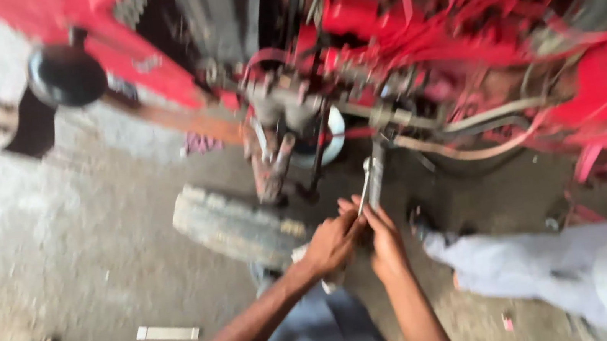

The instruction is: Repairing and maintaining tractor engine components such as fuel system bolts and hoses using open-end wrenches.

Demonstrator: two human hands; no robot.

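Both hands are brought together below the red machine (456,28): the left hand (333,242) and right hand (386,243) are clamped on a metal wrench (371,179), which is held upright against the blurred pipes (468,131).

there is only the one view, from a camera on the person's head, looking steeply down and forward over both forearms. it sits close: the left hand (333,242) and right hand (386,244) meet near the frame's centre, the red machine (454,13) crowds the top, and concrete floor (55,224) fills the left. everything is smeared with blur.
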